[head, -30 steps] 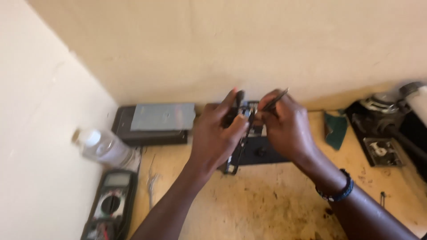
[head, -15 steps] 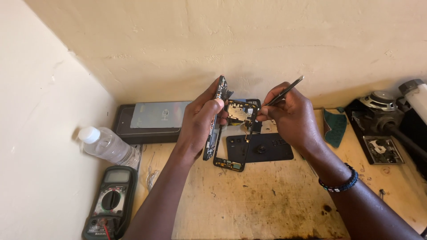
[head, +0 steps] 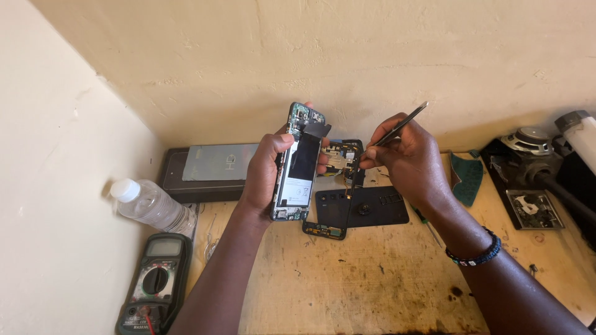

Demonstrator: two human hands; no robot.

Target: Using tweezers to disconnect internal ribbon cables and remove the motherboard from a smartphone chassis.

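The left hand (head: 267, 170) holds an opened smartphone with its back cover off (head: 298, 162) upright above the worn wooden surface (head: 372, 279), fingers wrapped round its edges, thumb across the black battery. The right hand (head: 406, 158) pinches a pair of thin metal tweezers (head: 397, 127), fingers closed tight on the shaft; the tips point down, just right of the phone, toward a small flex part with a thin strip (head: 351, 177) that seems to hang there. Whether the tips actually grip it is too small to tell.

Below both sets of fingers lies a flat black rectangular mat (head: 379, 208), and beside it a dark phone frame piece (head: 324, 229).

The risk, as I judge it: the hanging strip could tear or its connector bend if the phone tilts away while the tweezers pull. A slip of the metal tips toward the battery could puncture it. The phone, held by its edges only, could drop onto the surface.

Left of the left fingers lies a flat black box with a grey rectangular label (head: 214, 170), a clear plastic bottle with a white cap (head: 149, 205), and a dark green-edged multimeter with a round dial (head: 152, 282). The battery bears a white printed label on its lower half.
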